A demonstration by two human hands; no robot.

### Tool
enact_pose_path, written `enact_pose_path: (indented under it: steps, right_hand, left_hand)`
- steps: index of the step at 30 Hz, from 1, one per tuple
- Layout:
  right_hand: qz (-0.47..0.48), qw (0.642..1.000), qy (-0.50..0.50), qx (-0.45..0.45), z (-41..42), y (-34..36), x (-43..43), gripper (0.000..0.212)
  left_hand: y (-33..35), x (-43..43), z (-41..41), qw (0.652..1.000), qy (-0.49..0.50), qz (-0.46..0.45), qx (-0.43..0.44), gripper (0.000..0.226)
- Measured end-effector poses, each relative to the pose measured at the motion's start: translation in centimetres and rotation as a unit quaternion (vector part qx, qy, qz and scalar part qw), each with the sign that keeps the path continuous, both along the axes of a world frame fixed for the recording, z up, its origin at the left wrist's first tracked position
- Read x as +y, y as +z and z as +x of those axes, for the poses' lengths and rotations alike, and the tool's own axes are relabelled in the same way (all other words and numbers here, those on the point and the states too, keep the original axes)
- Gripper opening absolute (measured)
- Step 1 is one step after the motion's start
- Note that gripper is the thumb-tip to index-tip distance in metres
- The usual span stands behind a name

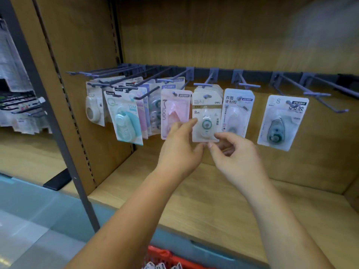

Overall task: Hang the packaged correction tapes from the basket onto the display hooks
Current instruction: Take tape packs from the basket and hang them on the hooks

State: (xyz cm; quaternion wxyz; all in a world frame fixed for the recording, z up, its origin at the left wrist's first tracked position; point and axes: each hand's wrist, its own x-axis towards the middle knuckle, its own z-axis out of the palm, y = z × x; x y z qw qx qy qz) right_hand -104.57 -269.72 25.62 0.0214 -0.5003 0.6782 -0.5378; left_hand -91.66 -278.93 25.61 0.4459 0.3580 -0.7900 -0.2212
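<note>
Two bare hands meet at a white 8m correction tape pack (pixel 206 121), which hangs at the front of a small stack on a grey display hook (pixel 207 96) near the middle of the rail (pixel 256 73). The left hand (pixel 180 148) holds the pack's left edge, with the forefinger along the side and the thumb under the bottom edge. The right hand (pixel 235 154) pinches the lower right corner between thumb and forefinger, its remaining fingers curled below.

Just left of the held pack hangs a pink Moon pack (pixel 174 113), partly covered by the left hand. Further left are a mint 15M pack (pixel 126 121), tilted on its hook, and a cream tape pack (pixel 95 107) at the end of the row. To the right hang a double-sided tape pack (pixel 236 113) and, well apart from it, a clear pack marked 8 (pixel 281 123). Bare hooks (pixel 320 94) jut from the rail at far right.

Below the row runs a wooden shelf (pixel 213 200). At the bottom edge of the head view, between the forearms, sits a red basket (pixel 165 253) with a few more white packages (pixel 161 266) showing in it, too blurred to read.
</note>
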Motion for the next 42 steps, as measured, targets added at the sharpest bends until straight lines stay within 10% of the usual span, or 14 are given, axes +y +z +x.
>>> enact_pose_path:
  steps: [6,13,19,24,28,42]
  right_hand:
    - [0.215,0.971,0.053,0.094,1.9,-4.1,3.7,0.038]
    - [0.456,0.814,0.186,0.307,7.8,-11.6,8.8,0.044]
    - [0.551,0.733,0.274,0.290,9.6,-20.6,11.3,0.049]
    - [0.532,0.754,0.275,0.270,10.9,-24.6,12.5,0.058]
    - [0.487,0.780,0.280,0.276,12.2,-26.0,12.4,0.057]
    - [0.482,0.812,0.330,0.008,16.7,-28.6,11.7,0.055]
  left_hand:
    - [-4.6,4.6,6.7,0.980,-0.067,0.050,-0.179,0.068]
    - [-15.6,9.3,14.5,0.916,-0.093,0.263,-0.290,0.057]
    - [-25.7,12.0,22.1,0.868,-0.017,0.339,-0.363,0.054]
    - [-26.8,11.0,27.0,0.783,-0.081,0.348,-0.509,0.106]
    - [-28.8,12.1,27.4,0.753,-0.098,0.254,-0.599,0.100]
    - [-29.7,12.8,25.6,0.857,-0.083,0.296,-0.413,0.084]
